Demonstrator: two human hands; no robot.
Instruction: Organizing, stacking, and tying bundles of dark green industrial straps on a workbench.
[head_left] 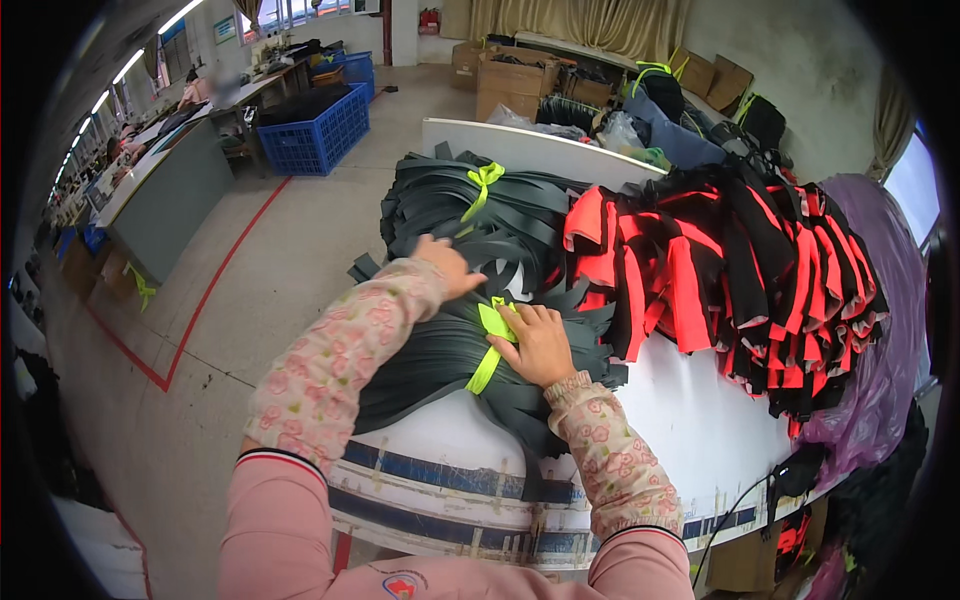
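Two bundles of long dark grey-green fabric strips lie one behind the other on a white table. A neon yellow-green ribbon ties the near bundle (430,350), and another ribbon (484,185) is knotted round the far bundle (530,205). My right hand (540,345) rests on the near bundle, fingers spread across its neon ribbon (484,374) by the knot. Over the strips between the bundles hovers or rests my left hand (448,265). Its thumb side points right, and its other fingers are partly hidden; nothing shows in it.
Right of the bundles is a big heap of black and bright coral fabric pieces (690,260), with purple plastic sheeting (865,300) beyond. A white board (540,148) stands behind the far bundle. Farther off are a blue crate (315,130), cardboard boxes (515,80) and a grey-sided workbench (175,195).
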